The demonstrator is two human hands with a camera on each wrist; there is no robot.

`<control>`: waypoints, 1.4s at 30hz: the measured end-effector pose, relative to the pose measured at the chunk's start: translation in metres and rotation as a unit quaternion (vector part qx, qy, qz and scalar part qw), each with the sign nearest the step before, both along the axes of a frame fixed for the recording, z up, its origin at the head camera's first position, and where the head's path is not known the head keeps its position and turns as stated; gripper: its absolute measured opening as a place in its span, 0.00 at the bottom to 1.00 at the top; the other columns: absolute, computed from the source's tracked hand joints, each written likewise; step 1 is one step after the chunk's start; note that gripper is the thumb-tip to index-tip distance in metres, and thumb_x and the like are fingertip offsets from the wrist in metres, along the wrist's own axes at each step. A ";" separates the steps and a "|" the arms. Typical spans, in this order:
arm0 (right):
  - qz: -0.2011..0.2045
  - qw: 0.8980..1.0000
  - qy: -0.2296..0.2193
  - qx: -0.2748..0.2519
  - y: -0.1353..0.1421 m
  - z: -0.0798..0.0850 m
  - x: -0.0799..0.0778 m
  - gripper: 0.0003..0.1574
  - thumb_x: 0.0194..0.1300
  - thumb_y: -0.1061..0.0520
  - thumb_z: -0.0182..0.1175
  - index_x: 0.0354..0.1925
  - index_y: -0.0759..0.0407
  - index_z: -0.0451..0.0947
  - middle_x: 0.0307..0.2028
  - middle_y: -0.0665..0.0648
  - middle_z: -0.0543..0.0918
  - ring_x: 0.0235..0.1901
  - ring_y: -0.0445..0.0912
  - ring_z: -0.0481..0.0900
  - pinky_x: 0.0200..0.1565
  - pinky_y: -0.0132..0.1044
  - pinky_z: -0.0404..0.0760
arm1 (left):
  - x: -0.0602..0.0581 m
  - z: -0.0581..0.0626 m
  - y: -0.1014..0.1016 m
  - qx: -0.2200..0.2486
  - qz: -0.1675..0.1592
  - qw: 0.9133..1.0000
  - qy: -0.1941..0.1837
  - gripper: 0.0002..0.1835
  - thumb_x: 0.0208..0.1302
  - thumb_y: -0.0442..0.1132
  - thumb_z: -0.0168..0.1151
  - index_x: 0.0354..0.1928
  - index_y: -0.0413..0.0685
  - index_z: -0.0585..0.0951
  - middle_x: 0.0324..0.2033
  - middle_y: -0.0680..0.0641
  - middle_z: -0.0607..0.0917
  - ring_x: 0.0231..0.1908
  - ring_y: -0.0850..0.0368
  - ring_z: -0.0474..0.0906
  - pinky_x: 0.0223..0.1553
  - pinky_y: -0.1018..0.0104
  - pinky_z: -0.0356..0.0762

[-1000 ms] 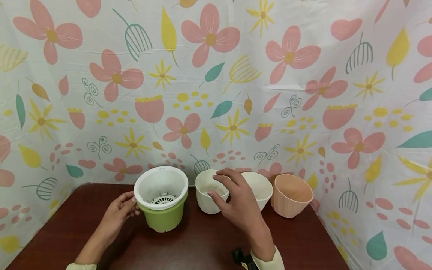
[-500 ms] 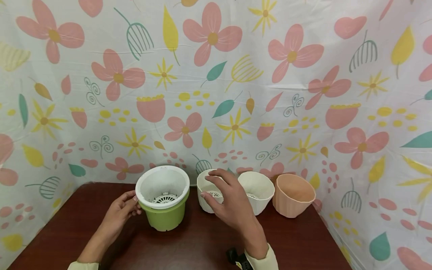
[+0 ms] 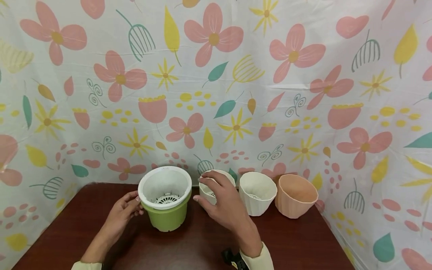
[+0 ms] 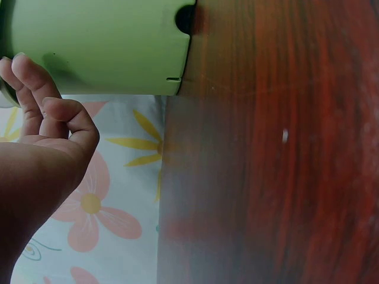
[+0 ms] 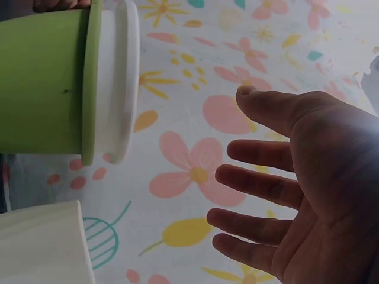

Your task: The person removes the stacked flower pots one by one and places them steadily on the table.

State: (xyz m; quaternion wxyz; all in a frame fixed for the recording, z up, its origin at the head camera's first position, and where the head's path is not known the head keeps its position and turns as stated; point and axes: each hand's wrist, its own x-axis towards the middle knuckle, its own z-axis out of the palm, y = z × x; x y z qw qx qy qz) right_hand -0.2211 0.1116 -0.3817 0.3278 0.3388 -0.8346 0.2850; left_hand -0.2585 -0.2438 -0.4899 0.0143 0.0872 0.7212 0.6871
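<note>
In the head view, a green flower pot (image 3: 168, 216) stands on the table with a white inner pot (image 3: 165, 186) nested in it, slotted at the bottom. My left hand (image 3: 119, 214) holds its left side, thumb at the white rim and fingers bent below it. The left wrist view shows the bent fingers (image 4: 37, 89) close against the green wall (image 4: 112, 47). My right hand (image 3: 224, 204) hangs in the air with fingers spread, overlapping a cream pot (image 3: 206, 191) in the head view. In the right wrist view its palm and fingers (image 5: 266, 183) hold nothing.
Right of the right hand stand a second cream pot (image 3: 258, 198) with a holed bottom and a peach pot (image 3: 293, 202). All are on a dark red-brown wooden table (image 3: 290, 243). A flower-print sheet (image 3: 216, 93) hangs behind and at both sides.
My right hand has moved left, away from the second cream pot, towards the green pot. The left hand keeps its place at the green pot's side; the view shifts slightly.
</note>
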 end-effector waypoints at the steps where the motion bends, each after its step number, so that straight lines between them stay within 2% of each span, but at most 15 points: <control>1: 0.003 1.000 -0.003 0.002 -0.001 -0.001 -0.001 0.25 0.64 0.50 0.79 0.56 0.57 0.86 0.58 0.56 0.83 0.62 0.50 0.79 0.65 0.46 0.78 | 0.000 0.000 0.000 -0.001 0.000 1.000 -0.001 0.30 0.86 0.50 0.52 0.73 0.32 0.64 0.38 0.53 0.85 0.38 0.59 0.83 0.46 0.63 0.83; 10: 0.032 0.999 -0.016 0.029 -0.011 -0.012 -0.009 0.27 0.64 0.48 0.79 0.56 0.59 0.84 0.60 0.57 0.82 0.62 0.50 0.79 0.62 0.45 0.80 | 0.000 -0.001 0.000 0.002 0.004 1.000 -0.002 0.29 0.85 0.49 0.52 0.72 0.32 0.64 0.37 0.53 0.85 0.37 0.59 0.83 0.45 0.64 0.83; 16: 0.035 0.997 -0.054 0.043 -0.014 -0.017 -0.013 0.33 0.64 0.47 0.79 0.62 0.60 0.82 0.64 0.58 0.80 0.64 0.50 0.79 0.64 0.47 0.80 | 0.001 0.001 0.003 0.003 -0.004 1.000 0.001 0.29 0.86 0.49 0.52 0.72 0.31 0.64 0.38 0.53 0.85 0.38 0.59 0.83 0.46 0.62 0.83; 27: 0.029 0.987 -0.127 0.095 -0.026 -0.027 -0.024 0.37 0.67 0.43 0.76 0.67 0.58 0.80 0.68 0.56 0.77 0.67 0.49 0.76 0.67 0.44 0.76 | 0.000 -0.001 0.001 0.001 0.007 1.000 -0.002 0.29 0.85 0.49 0.52 0.72 0.32 0.65 0.37 0.53 0.85 0.37 0.59 0.83 0.46 0.62 0.83; 36: 0.029 0.985 -0.133 0.104 -0.032 -0.033 -0.027 0.36 0.68 0.42 0.74 0.67 0.57 0.80 0.67 0.55 0.77 0.68 0.48 0.76 0.68 0.43 0.76 | 0.001 -0.003 0.002 0.001 0.011 1.000 -0.004 0.29 0.85 0.50 0.53 0.71 0.33 0.66 0.37 0.52 0.85 0.37 0.59 0.82 0.45 0.62 0.83; 42: 0.038 0.988 -0.114 0.100 -0.036 -0.036 -0.029 0.33 0.68 0.42 0.74 0.64 0.56 0.81 0.63 0.54 0.80 0.65 0.47 0.78 0.66 0.42 0.77 | 0.000 -0.003 0.001 -0.001 0.009 1.000 0.005 0.28 0.85 0.50 0.52 0.71 0.32 0.66 0.37 0.52 0.85 0.37 0.59 0.82 0.45 0.62 0.83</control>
